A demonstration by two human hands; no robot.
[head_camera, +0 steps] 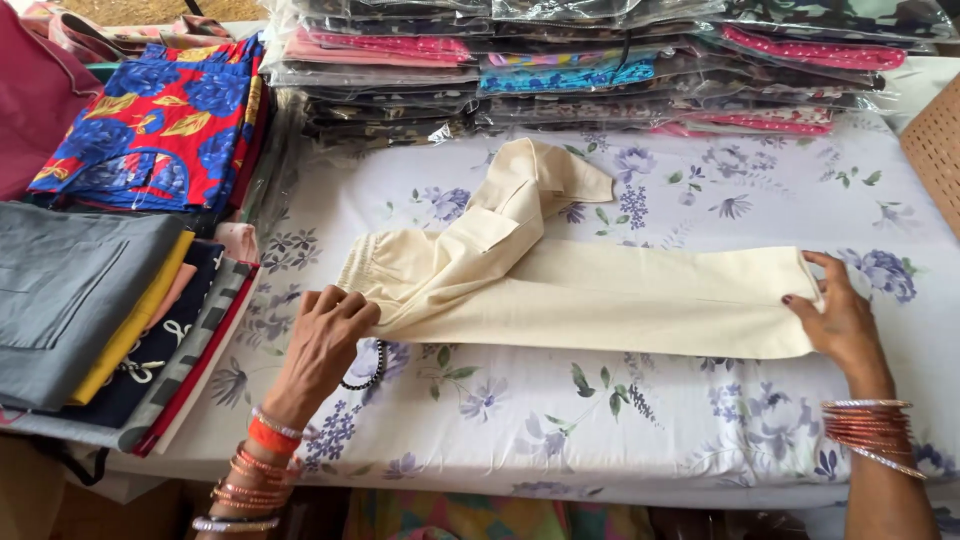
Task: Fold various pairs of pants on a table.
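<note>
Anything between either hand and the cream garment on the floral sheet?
Nothing visible. The left hand rests directly on the cream garment at its near-left edge, and the right hand touches its right end. A black bead string lies on the floral sheet beside the left hand, not in the way.

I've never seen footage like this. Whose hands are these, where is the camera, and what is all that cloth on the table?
There is no machine here: a person wears a camera on the head, looking down at their own two hands. The left hand grips one end of cream trousers, and the right hand presses the other end flat. The trousers lie on a table covered by a flowered sheet. Folded clothes are stacked at the left, and clothes in clear bags are piled at the back.
</note>
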